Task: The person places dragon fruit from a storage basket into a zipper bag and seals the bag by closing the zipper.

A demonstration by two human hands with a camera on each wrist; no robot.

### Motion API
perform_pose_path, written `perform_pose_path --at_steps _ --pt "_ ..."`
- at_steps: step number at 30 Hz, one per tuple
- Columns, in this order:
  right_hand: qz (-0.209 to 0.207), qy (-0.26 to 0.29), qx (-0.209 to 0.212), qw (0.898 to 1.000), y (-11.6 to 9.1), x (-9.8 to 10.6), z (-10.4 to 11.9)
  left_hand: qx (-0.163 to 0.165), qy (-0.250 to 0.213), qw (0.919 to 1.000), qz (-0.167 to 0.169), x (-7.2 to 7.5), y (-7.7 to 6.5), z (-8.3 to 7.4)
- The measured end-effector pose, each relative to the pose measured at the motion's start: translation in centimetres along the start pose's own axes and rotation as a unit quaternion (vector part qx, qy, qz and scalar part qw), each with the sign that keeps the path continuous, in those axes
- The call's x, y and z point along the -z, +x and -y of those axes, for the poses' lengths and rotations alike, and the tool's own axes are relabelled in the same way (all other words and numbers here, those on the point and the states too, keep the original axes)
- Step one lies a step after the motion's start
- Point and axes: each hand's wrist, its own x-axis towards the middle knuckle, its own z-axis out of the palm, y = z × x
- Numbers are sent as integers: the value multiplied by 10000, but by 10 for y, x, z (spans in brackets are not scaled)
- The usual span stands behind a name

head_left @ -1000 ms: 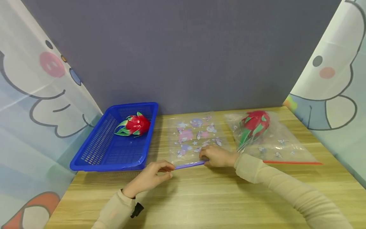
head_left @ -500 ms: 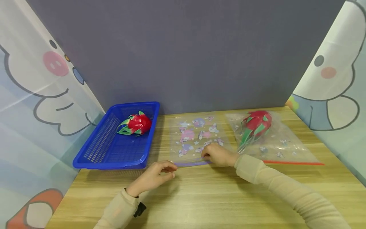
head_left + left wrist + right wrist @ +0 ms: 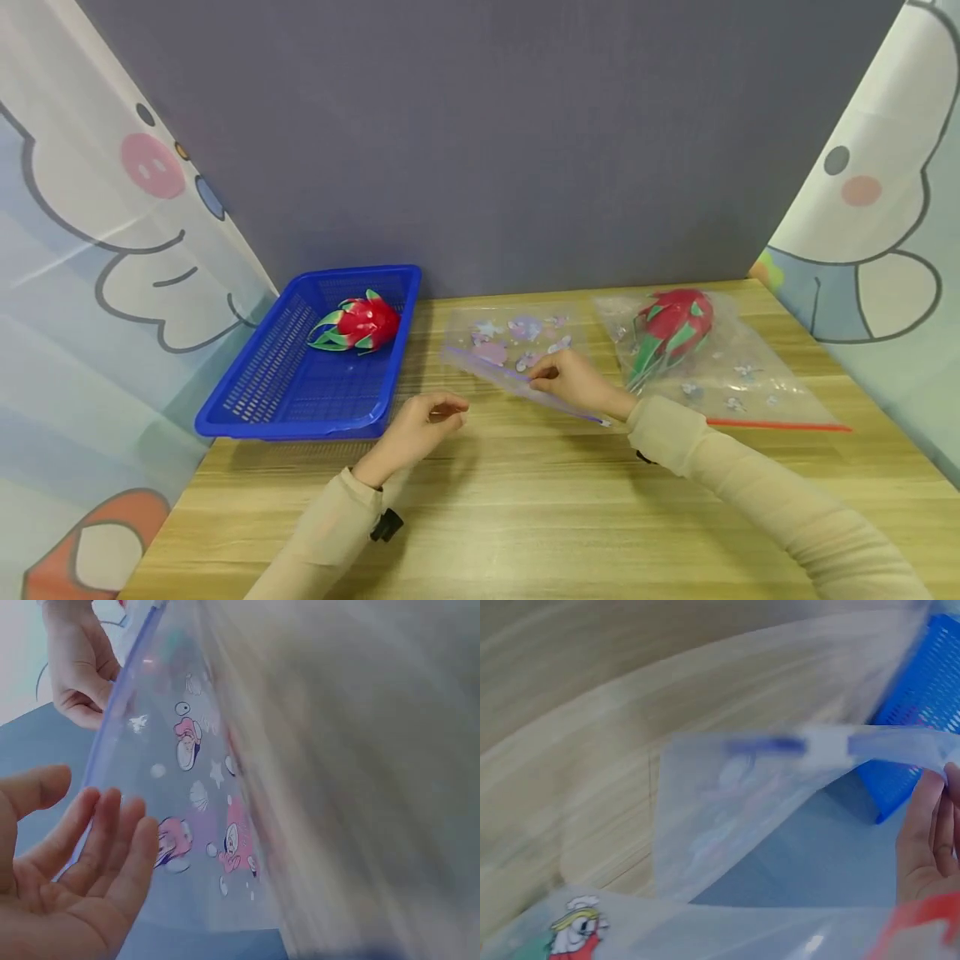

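My right hand (image 3: 577, 383) pinches the purple zip edge of a clear printed zip bag (image 3: 525, 327) at the middle of the table. That edge is raised and slants down to the right; a white slider (image 3: 829, 748) shows on it in the right wrist view. Just left of the bag, my left hand (image 3: 420, 429) holds nothing, fingers loosely bent and parted from the thumb. In the left wrist view, its fingers (image 3: 124, 862) overlap the zip bag (image 3: 199, 802). Printed cartoon figures and stars cover the plastic.
At left stands a blue plastic basket (image 3: 322, 408) with a red dragon fruit (image 3: 367, 323) inside. On the right lies another clear bag (image 3: 757, 387) with a red zip edge, a dragon fruit (image 3: 678, 321) in it. A grey panel (image 3: 487, 150) closes off the table's back.
My right hand has lifted the bag's purple edge, which now tilts up and back from the table. My left hand has come away from that edge and risen slightly.
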Motion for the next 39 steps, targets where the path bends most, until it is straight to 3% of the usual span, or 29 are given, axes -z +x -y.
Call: perform_pose_path --at_steps 5,10,14,17,21,34,39 --pt "-311 387 -252 9984 0 5 9 -22 -366 9979 -541 0 25 -11" --pt "-415 724 -517 9952 1 6 19 -130 -647 9906 -1194 1 51 -24" --pt "-612 892 -658 9919 3 3 28 196 -826 9857 -1457 1 65 -32" --pt "-790 781 -599 9920 4 0 34 497 -1006 9807 -1599 -1 69 -35" --pt "-917 617 -384 9931 6 -5 38 657 -1127 9775 -1660 -3 71 -36" --pt "-1163 457 -257 9918 7 -6 45 499 -1173 9786 -1612 -14 76 -34" --pt "-1209 513 -250 9910 7 -5 43 361 -1388 9739 -1757 -14 75 -37"
